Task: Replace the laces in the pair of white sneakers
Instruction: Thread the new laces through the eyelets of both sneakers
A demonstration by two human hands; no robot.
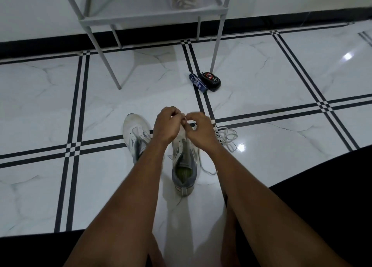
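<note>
Two white sneakers with grey trim stand on the tiled floor, toes pointing away. The left sneaker has no lace in its eyelets. Over the toe end of the right sneaker my left hand and my right hand meet, fingers pinched on a white lace that runs down to the shoe. A strand of that lace trails on the floor at the shoe's right side. A loose coil of white lace lies just right of my right hand.
A grey metal rack stands on thin legs at the back, against the wall. A blue tube and a black tin lie beside its right front leg. My bare legs and dark shorts fill the bottom edge.
</note>
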